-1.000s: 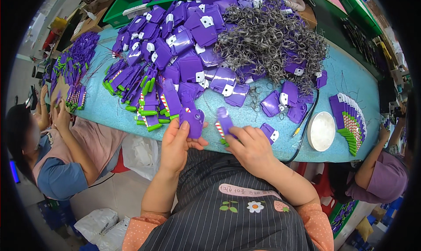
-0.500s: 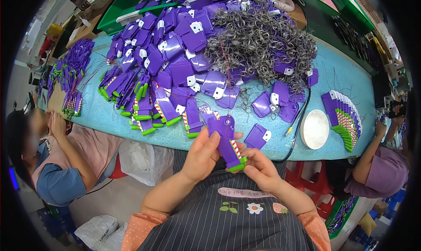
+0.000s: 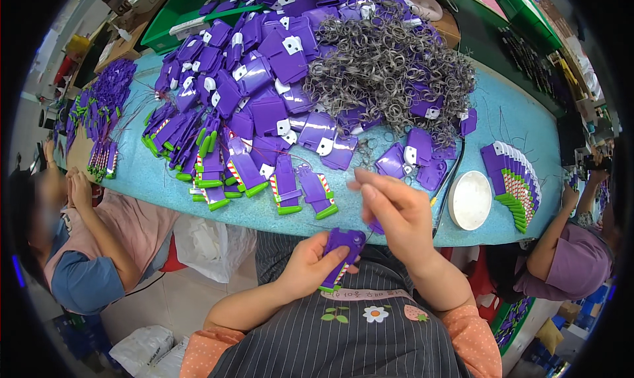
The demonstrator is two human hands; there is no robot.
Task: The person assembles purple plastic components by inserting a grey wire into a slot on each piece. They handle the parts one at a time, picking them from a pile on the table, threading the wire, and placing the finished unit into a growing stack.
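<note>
My left hand (image 3: 305,269) grips a purple plastic toy part (image 3: 348,242) with a red-and-white striped edge and a green end. It is held low, in front of the apron. My right hand (image 3: 398,214) is raised above the front of the table, thumb and fingers drawn together; what lies between the fingertips, if anything, is too small to make out. Behind it, a purple piece is mostly hidden. Left of that hand, similar green-ended purple parts (image 3: 316,191) lie on the table. Past the fingers rises a tangled heap of grey metal coils (image 3: 389,67).
A large pile of purple-and-white casings (image 3: 264,74) covers the middle of the blue table (image 3: 528,107). At right stand a white bowl (image 3: 470,201) and a fanned row of finished-looking parts (image 3: 512,183). A black cable (image 3: 452,170) crosses beside the bowl. People sit at both sides.
My left hand has lowered the purple part toward my apron and turned it. My right hand has let go of it and moved up over the table. Another green-ended part now shows fully on the table.
</note>
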